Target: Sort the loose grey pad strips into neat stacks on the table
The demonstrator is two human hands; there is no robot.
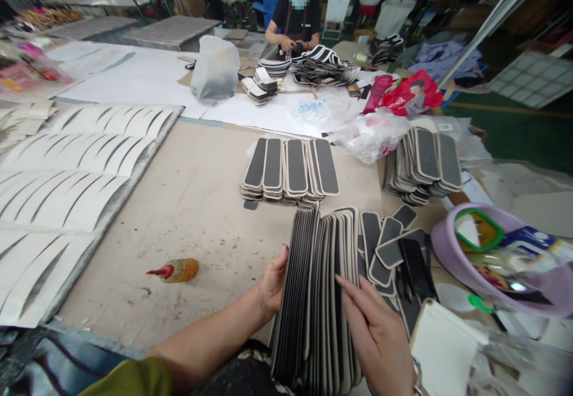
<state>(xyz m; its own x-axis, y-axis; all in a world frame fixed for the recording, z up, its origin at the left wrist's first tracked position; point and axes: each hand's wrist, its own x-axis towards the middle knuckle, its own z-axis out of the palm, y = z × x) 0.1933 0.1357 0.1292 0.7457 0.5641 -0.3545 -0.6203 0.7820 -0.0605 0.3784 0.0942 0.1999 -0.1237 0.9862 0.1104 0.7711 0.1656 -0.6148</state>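
A thick row of long, round-cornered dark grey strips with beige edges (298,288) stands on edge in front of me, close to my body. My left hand (274,280) grips its left side, thumb up along the outer strip and the other fingers hidden behind or beneath it. On the right, my right hand (376,330) has its fingers stretched out, the index fingertip touching strips near the middle of the row; its thumb is out of sight. Beyond the row lie several stacks of similar strips (295,166). Loose strips (387,241) are spread beside it.
A glue bottle with red nozzle (179,270) lies at left on the beige board (201,181). White slit sheets (58,187) cover the far left. At right are another strip pile (423,160), a dark phone (414,265), a purple basin (441,247) and a notebook (443,345). A co-worker (293,23) sits opposite.
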